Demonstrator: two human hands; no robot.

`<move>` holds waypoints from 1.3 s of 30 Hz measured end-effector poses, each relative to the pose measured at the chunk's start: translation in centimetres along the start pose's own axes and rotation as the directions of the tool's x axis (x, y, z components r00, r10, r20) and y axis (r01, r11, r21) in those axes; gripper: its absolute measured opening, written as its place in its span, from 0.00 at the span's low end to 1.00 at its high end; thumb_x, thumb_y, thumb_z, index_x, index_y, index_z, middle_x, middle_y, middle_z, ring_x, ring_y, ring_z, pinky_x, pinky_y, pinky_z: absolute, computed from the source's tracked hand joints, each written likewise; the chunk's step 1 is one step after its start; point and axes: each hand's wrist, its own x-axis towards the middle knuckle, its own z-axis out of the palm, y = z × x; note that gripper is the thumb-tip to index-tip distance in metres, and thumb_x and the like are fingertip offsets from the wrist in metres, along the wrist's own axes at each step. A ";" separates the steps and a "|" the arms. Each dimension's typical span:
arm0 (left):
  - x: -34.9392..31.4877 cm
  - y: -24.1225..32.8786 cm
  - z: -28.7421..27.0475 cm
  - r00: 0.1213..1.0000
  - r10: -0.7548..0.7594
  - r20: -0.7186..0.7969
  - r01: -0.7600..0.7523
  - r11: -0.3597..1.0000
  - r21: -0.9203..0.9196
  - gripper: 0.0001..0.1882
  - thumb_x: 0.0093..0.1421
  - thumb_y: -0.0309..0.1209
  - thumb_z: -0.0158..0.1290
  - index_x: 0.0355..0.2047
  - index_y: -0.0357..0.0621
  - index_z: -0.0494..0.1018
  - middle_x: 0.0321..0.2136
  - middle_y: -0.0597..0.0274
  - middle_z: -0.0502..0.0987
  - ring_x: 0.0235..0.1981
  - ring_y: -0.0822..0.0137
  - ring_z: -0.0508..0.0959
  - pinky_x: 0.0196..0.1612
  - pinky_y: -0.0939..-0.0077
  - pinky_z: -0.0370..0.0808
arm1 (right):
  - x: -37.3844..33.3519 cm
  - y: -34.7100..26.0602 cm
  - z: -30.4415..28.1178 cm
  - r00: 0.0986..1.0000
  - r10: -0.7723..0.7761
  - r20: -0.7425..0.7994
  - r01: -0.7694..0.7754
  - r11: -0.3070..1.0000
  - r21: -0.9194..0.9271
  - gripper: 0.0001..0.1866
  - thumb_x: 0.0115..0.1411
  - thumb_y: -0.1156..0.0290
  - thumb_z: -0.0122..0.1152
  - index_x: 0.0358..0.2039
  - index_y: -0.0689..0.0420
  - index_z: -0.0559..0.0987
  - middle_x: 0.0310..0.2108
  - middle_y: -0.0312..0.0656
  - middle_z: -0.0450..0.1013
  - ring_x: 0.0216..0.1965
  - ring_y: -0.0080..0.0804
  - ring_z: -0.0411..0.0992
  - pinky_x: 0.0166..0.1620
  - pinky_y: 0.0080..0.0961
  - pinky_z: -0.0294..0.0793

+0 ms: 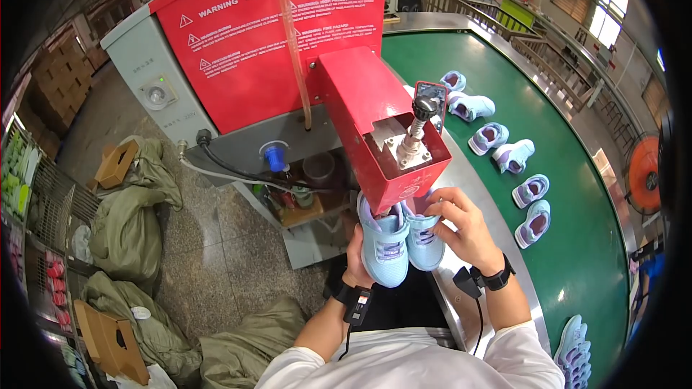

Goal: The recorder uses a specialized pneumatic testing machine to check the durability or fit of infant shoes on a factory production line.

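Note:
Under the red head [353, 101] of the machine are two light blue sneakers with lilac linings, side by side, toes toward me. My left hand [357, 263] is closed around the outer side of the left sneaker [387, 248], whose opening is right below the machine head. The right sneaker [424, 243] is pressed close against it, and my right hand [465, 225] grips it at the collar with bent fingers. The machine's tip is mostly hidden by the red housing. A black adjusting knob [425, 107] sits on a metal post in the head.
To the right curves a green conveyor belt [577, 259] with a metal edge, carrying several matching sneakers [533, 223]. A phone [430, 97] stands beside the machine head. On the floor at left lie olive sacks [130, 238] and an open cardboard box [108, 338]. A red fan [641, 173] stands beyond the belt.

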 end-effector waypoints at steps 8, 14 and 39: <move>-2.3 -1.8 1.6 0.978 0.021 -0.209 -0.020 1.000 0.009 0.32 0.68 0.53 0.36 0.66 0.49 0.55 0.59 0.60 0.67 0.58 0.61 0.69 0.62 0.60 0.63 | -2.0 -0.6 0.5 1.000 0.025 0.010 -0.026 1.000 0.007 0.13 0.48 0.82 0.64 0.36 0.59 0.76 0.42 0.43 0.69 0.42 0.41 0.71 0.42 0.32 0.73; -3.1 -2.0 2.1 0.992 -0.049 -0.113 0.038 0.994 -0.098 0.32 0.68 0.53 0.36 0.66 0.50 0.53 0.60 0.60 0.66 0.59 0.61 0.68 0.62 0.61 0.62 | -2.7 -1.0 0.4 0.999 0.051 -0.001 -0.051 0.998 0.037 0.13 0.48 0.83 0.64 0.36 0.59 0.76 0.43 0.44 0.68 0.41 0.41 0.71 0.41 0.30 0.73; -7.8 1.5 3.1 0.982 0.050 -0.183 -0.041 0.998 0.054 0.31 0.68 0.52 0.36 0.62 0.45 0.61 0.55 0.58 0.71 0.53 0.59 0.74 0.56 0.62 0.71 | -3.2 -2.3 2.8 0.994 -0.088 0.063 0.076 0.982 0.175 0.15 0.55 0.76 0.63 0.44 0.58 0.75 0.45 0.44 0.68 0.46 0.42 0.70 0.47 0.33 0.72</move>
